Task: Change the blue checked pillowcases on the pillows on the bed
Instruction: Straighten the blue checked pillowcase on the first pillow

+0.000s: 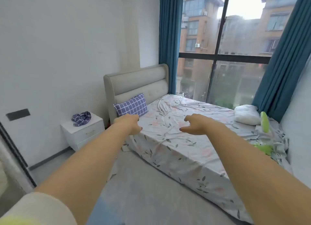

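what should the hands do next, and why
Probably reach forward and grip the checked pillow, left hand first. The left hand and right hand are empty, stretched out over the bed. The left is nearest the pillow, which leans on the headboard with its blue case on.

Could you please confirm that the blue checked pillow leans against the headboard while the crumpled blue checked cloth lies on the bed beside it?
Not quite. The head view shows the crumpled blue checked cloth lying on the white nightstand next to the bed, not on the bed itself. The rest holds: the blue checked pillow does lean against the headboard.
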`<state>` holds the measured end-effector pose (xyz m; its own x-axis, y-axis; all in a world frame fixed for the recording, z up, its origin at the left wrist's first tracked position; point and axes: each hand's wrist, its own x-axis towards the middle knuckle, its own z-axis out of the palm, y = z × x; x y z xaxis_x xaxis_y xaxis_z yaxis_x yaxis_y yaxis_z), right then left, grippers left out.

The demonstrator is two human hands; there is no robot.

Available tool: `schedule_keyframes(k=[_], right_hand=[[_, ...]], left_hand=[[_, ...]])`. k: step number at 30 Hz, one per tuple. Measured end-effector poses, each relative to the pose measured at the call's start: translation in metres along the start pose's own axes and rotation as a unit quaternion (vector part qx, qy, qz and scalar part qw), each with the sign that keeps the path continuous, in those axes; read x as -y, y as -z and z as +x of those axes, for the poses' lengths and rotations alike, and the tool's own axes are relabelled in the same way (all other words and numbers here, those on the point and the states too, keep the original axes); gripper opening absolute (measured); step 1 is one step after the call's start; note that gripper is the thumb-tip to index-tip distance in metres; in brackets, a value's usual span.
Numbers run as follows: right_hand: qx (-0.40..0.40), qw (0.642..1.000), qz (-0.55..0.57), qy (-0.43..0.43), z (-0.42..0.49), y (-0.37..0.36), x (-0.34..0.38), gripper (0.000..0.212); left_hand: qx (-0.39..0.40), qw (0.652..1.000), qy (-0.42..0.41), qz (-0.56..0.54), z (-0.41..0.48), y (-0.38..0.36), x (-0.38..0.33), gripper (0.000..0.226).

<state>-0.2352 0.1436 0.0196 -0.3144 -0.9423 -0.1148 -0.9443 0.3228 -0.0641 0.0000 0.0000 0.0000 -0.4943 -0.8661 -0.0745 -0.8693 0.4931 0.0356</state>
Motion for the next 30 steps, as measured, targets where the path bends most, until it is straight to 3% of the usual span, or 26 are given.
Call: schedule_keyframes(k=[7,10,18,24,30], right_hand=[[0.040,0.999,0.005,0.011,0.127,-0.009,0.008,0.065],[0.079,0.997,-0.012,0.017,0.187,-0.017,-0.008,0.065],[0.071,0.995,-0.049,0.057,0.369,0.003,-0.053,0.064],[0.061,0.991,-0.062,0.106,0.490,0.024,-0.051,0.058],[0.080,0.981,-0.063,0.165,0.588,0.008,0.000,0.060]], left_hand=[[0.050,0.998,0.024,0.038,0.110,-0.015,0.038,0.034],[0.090,0.994,0.031,0.052,0.162,-0.027,0.037,0.038],[0.124,0.990,0.063,0.029,0.314,-0.034,0.016,0.043],[0.070,0.993,0.092,-0.021,0.411,-0.011,0.027,0.051],[0.077,0.989,0.120,-0.035,0.477,-0.013,0.070,0.051]])
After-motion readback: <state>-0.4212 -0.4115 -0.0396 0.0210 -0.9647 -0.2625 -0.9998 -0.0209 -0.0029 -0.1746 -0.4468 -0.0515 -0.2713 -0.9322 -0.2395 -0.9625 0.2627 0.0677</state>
